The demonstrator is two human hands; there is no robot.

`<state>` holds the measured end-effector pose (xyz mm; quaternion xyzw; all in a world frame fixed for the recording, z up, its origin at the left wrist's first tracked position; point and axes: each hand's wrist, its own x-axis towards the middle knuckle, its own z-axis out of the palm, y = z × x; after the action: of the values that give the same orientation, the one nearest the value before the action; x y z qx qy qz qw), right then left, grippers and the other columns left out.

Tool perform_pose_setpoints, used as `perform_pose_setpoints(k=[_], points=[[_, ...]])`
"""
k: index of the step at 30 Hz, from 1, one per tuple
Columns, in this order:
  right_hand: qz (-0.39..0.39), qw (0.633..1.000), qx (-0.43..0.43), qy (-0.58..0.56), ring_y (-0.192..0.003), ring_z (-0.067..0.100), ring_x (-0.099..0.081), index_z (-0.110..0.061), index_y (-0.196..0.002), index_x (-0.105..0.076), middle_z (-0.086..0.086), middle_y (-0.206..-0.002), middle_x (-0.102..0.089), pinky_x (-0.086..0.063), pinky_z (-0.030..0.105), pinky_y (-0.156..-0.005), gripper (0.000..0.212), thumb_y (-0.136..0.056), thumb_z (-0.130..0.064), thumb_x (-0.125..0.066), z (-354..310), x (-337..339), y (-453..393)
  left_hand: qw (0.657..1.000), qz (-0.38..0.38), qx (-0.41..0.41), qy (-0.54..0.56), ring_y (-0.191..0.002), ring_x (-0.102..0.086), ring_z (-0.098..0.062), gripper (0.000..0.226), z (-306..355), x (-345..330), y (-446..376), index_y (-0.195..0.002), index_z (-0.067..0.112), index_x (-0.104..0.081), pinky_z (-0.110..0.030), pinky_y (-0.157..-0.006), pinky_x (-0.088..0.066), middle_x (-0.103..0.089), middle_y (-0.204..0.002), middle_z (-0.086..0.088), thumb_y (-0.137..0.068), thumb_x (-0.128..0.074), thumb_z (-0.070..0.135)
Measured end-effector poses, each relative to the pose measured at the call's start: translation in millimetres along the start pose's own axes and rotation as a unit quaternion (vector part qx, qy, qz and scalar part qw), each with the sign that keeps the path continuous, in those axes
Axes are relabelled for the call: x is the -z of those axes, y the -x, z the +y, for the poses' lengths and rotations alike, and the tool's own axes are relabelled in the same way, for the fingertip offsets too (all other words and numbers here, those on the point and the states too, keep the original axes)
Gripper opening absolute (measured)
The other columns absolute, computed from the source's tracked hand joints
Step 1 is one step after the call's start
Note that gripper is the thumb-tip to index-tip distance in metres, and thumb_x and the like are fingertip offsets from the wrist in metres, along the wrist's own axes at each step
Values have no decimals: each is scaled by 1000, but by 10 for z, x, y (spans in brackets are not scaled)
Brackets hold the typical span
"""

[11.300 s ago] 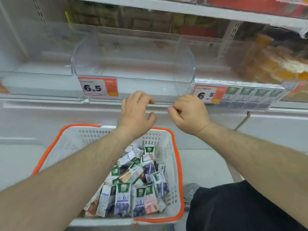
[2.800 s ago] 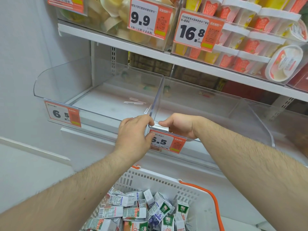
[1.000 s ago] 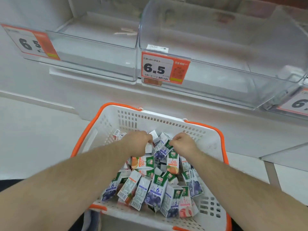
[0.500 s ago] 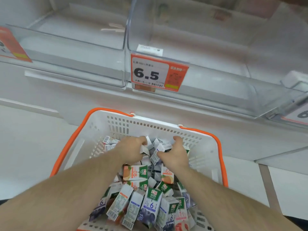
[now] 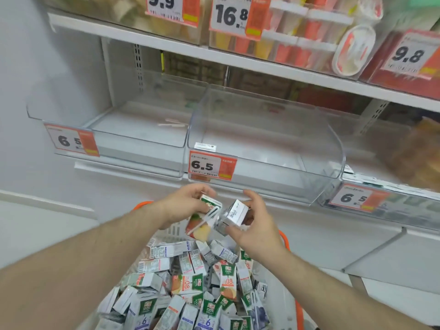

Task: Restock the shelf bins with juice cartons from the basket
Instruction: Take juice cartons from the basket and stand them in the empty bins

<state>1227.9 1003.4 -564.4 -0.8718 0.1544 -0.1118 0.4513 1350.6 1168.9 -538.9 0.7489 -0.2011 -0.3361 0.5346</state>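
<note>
Price tags on the bin fronts read "6.5": left tag (image 5: 71, 141), middle tag (image 5: 212, 165), right tag (image 5: 352, 197). Upper-shelf tags read "9.9" (image 5: 166, 5), "16.8" (image 5: 234, 16) and "9.8" (image 5: 408, 55). Basket cartons (image 5: 188, 284) show "100%", "08" and "6".

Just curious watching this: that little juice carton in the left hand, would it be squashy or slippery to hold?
The carton probably feels stiff: its edges look square though the left hand grips it. Likely light, since the fingers hold it easily above the basket. The straw on its side may give some grip.
</note>
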Motion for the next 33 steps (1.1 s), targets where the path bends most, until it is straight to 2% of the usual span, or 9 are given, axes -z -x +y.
perform_pose_setpoints(k=[7,10,13,15,18,23,28,31,33], points=[[45,998,41,-15,-102,-6,-48,-43,-133,-36,-18,-109,-55,-38,11,-82,84,-68,-33,-87,-467,225,46,977,17,31,211,-60,-55,-18,33,316,118,289,-95,16,-66,-28,-56,-48,-60,-73,-5,-91,-35,4],[61,986,17,-151,-98,9,-61,-37,-124,-44,-3,-102,-67,-49,27,-88,76,-69,-9,-87,-545,281,1,968,46,62,238,-56,-48,-19,17,309,179,336,-77,18,-69,-27,-60,-43,-55,-64,-3,-76,-51,21],[60,951,-3,-305,-79,15,-66,-22,-125,-47,9,-89,-69,-56,26,-73,72,-70,9,-81,-627,335,-61,977,93,60,181,-65,-48,-23,17,323,248,319,-72,17,-71,-35,-72,-43,-54,-68,-6,-80,-61,30],[60,935,-10,-350,-78,20,-64,-21,-122,-49,12,-85,-65,-57,29,-74,73,-61,3,-82,-652,360,-101,984,123,16,128,-68,-53,-23,9,332,269,288,-78,13,-72,-31,-69,-42,-61,-69,-5,-83,-64,15],[71,934,-17,-351,-80,24,-63,-22,-121,-51,13,-86,-64,-58,40,-79,71,-59,-4,-80,-671,363,-136,993,98,-63,-16,-69,-60,-20,23,353,249,330,-88,24,-71,-26,-62,-45,-70,-80,3,-81,-65,4],[104,976,18,-192,-75,12,-64,-29,-120,-51,7,-94,-65,-54,27,-71,67,-70,-3,-85,-756,421,-128,917,81,-125,-369,-70,-63,-1,50,427,12,411,-118,41,-55,-24,-72,-49,-60,-92,17,-74,-69,58],[125,981,40,-144,-76,14,-65,-36,-121,-51,-4,-88,-58,-56,32,-71,74,-63,-15,-92,-746,596,-99,890,166,-198,-374,-75,-56,-1,55,600,-318,319,-93,37,-63,-24,-65,-45,-61,-81,19,-64,-51,83],[126,981,37,-146,-73,7,-59,-30,-126,-54,-7,-91,-56,-50,21,-66,72,-65,-25,-91,-741,831,-136,891,190,-242,-332,-77,-56,-4,55,758,-534,227,-84,27,-67,-33,-70,-49,-64,-78,12,-66,-47,74],[119,984,37,-130,-86,8,-60,-31,-122,-59,-7,-103,-61,-50,24,-75,66,-62,-47,-84,-731,1048,-180,894,189,-262,-309,-76,-55,-6,38,922,-678,166,-78,27,-66,-35,-70,-47,-63,-74,9,-68,-49,60]])
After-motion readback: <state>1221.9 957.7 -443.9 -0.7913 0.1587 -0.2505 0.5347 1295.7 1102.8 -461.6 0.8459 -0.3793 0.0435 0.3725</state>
